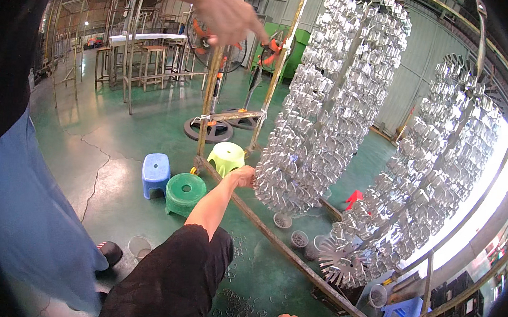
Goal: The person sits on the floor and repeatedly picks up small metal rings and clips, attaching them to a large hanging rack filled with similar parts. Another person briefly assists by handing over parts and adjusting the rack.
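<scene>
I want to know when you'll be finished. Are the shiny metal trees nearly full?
Done: both hanging racks, the nearer rack and the farther rack, look packed with metal pieces. In hand: the left hand touches the nearer rack's lowest pieces. Perhaps left: loose rings on the floor and small cups underneath.

The floor (126, 132) is green and shiny, with a long crack on the left. Three plastic stools stand near the middle: a blue stool (156, 173), a green stool (185, 194) and a lime stool (227, 158). Far behind are metal tables (147, 45), a fan (206, 40) and a grey corrugated wall (416, 70). Strong light comes from the right.
</scene>
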Available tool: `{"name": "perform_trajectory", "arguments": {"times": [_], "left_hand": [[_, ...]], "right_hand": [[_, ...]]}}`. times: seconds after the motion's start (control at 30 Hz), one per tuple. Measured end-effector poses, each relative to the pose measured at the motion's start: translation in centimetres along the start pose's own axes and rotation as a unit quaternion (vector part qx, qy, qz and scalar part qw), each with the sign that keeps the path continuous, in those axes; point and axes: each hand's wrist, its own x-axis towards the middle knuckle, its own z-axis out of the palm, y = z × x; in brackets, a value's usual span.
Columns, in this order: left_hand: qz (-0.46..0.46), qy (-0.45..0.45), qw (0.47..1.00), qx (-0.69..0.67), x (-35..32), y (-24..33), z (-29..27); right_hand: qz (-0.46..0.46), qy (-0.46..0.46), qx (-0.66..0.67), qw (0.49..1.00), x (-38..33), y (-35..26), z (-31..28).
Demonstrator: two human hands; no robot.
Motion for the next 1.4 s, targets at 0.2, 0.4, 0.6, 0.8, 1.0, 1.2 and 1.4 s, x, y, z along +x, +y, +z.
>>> {"name": "perform_trajectory", "arguments": {"times": [0.2,0.4,0.6,0.8,1.0,1.2,1.4], "left_hand": [[-0.034,0.022,0.997,0.063,-4.6,3.0,7.5],[-0.031,0.020,0.999,-0.003,-3.7,1.9,4.2],[-0.050,-0.039,0.996,-0.066,-4.2,1.1,5.8],[-0.026,-0.010,0.996,-0.087,-4.8,-0.6,6.3],[0.005,0.026,0.985,-0.171,-6.3,-1.5,9.3],[0.040,0.063,0.970,-0.232,-6.1,-3.4,11.8],[0.083,0.117,0.951,-0.274,-6.5,-4.4,12.0]], "right_hand": [[0.018,-0.001,-0.009,1.000,0.2,-0.5,-0.3],[0.024,-0.038,-0.010,0.999,0.5,-2.8,-1.0],[0.037,-0.066,-0.039,0.996,0.5,-2.7,-0.9],[-0.117,0.084,-0.037,0.989,1.8,-3.5,0.2],[-0.079,0.021,-0.115,0.990,5.5,-4.2,-3.6],[-0.099,0.301,0.050,0.947,10.9,-6.7,-10.9],[-0.130,0.401,0.192,0.886,21.0,-10.7,-20.6]]}}
